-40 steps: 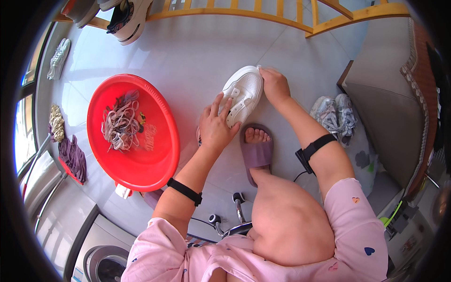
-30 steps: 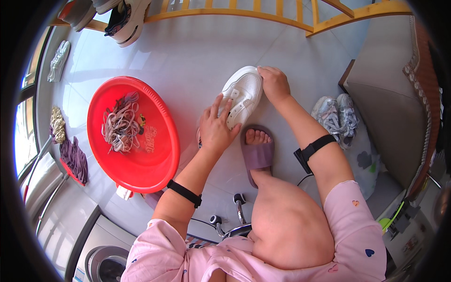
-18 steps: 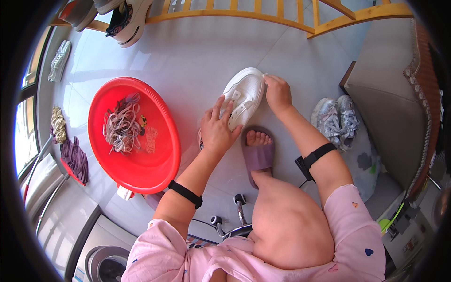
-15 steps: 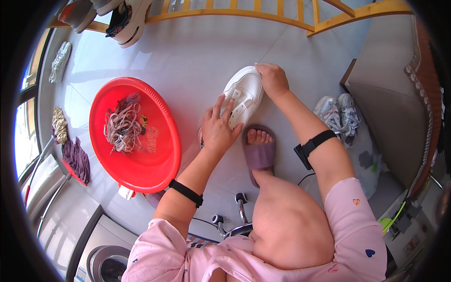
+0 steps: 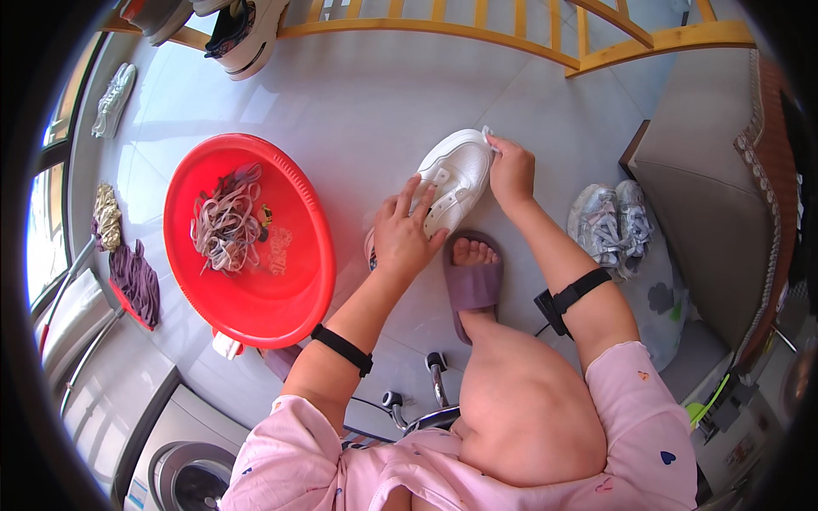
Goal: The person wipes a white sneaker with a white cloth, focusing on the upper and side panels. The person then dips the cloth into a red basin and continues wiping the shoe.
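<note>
Right hand [image 5: 513, 175] shifted along white shoe [image 5: 469, 160], pinching white scrap [image 5: 488, 136]; left hand [image 5: 404, 241] splayed on shoe.

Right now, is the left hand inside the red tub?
No, the left hand is on the white shoe, outside the red tub.

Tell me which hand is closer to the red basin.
Left. The left hand rests on the white shoe, just right of the basin; the right hand is farther, at the shoe's far end, pinching something white.
</note>
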A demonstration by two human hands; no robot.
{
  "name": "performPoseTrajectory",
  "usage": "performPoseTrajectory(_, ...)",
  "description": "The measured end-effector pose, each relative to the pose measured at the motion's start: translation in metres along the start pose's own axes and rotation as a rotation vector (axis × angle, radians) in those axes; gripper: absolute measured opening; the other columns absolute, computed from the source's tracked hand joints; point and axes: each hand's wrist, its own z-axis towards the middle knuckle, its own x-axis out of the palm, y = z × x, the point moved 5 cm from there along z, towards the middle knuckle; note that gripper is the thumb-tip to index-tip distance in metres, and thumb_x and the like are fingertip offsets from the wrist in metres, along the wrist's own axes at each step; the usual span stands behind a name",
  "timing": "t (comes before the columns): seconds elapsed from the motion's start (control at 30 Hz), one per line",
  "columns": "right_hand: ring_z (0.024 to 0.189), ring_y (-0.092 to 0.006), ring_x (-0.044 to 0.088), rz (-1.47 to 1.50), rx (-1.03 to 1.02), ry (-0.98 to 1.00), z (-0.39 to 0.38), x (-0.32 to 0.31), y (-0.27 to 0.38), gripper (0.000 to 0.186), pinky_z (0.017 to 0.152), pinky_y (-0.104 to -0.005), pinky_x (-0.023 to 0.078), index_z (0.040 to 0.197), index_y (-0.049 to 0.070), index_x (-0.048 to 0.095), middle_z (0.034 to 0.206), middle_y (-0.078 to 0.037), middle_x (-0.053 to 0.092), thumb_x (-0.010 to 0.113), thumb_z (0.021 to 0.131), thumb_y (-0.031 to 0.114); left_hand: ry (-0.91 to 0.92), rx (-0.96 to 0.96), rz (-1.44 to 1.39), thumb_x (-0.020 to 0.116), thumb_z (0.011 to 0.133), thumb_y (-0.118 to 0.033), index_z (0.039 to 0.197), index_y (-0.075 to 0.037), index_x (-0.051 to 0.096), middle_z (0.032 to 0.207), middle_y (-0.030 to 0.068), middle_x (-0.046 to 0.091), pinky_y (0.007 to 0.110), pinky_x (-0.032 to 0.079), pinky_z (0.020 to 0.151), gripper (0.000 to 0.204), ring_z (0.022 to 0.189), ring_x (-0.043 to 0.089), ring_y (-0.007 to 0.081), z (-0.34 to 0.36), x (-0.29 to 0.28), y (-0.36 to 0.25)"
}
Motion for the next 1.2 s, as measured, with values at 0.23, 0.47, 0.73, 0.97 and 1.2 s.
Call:
performPoseTrajectory(0.23,0.084,-0.0348,0.067,-0.336,-0.477,0.531,0.025,0.057,0.067,0.018,0.077,-0.0406,0.054,0.085,0.004,0.072,0.088,-0.018,0.069,0.056,0.076,0.004,-0.007,-0.008,-0.027,0.078,0.069,-0.033,0.132,-0.013,0.057,0.144,0.0077,0.043,0.041,0.043,0.099,0.069,0.115,0.05,0.0317,0.0,-0.002,0.0)
performPoseTrajectory(0.47,0.099,-0.0288,0.065,-0.269,-0.536,0.684,0.01,0.061,0.072,0.018,0.083,-0.0376,0.053,0.089,0.006,0.072,0.099,-0.013,0.069,0.057,0.078,0.008,0.033,-0.057,-0.042,0.078,0.07,-0.032,0.131,-0.013,0.057,0.143,0.0078,0.043,0.041,0.043,0.099,0.068,0.117,0.05,0.0315,0.001,-0.003,0.001)
performPoseTrajectory(0.73,0.094,-0.0262,0.068,0.069,-0.13,0.17,0.006,-0.013,-0.009,0.028,0.086,-0.0333,0.053,0.105,0.002,0.07,0.111,-0.014,0.068,0.051,0.085,-0.002,0.021,-0.04,-0.049,0.078,0.07,-0.031,0.133,-0.015,0.056,0.144,0.0074,0.042,0.041,0.044,0.099,0.069,0.116,0.051,0.0314,0.002,-0.005,0.001)
performPoseTrajectory(0.97,0.097,-0.0237,0.066,1.084,0.564,0.297,-0.003,-0.025,-0.044,0.036,0.085,-0.0324,0.053,0.12,-0.006,0.058,0.112,-0.019,0.065,0.044,0.086,-0.009,0.016,-0.036,-0.05,0.079,0.07,-0.032,0.133,-0.015,0.056,0.143,0.0092,0.042,0.041,0.043,0.1,0.069,0.117,0.05,0.0325,0.0,-0.003,0.0)
performPoseTrajectory(1.2,0.095,-0.0174,0.065,1.104,0.445,0.221,-0.001,-0.021,-0.035,0.042,0.081,-0.0294,0.053,0.123,-0.005,0.056,0.117,-0.015,0.065,0.05,0.083,-0.011,0.017,-0.04,-0.046,0.079,0.07,-0.032,0.132,-0.015,0.057,0.143,0.0092,0.042,0.041,0.043,0.1,0.069,0.117,0.05,0.0329,0.002,-0.003,0.0)
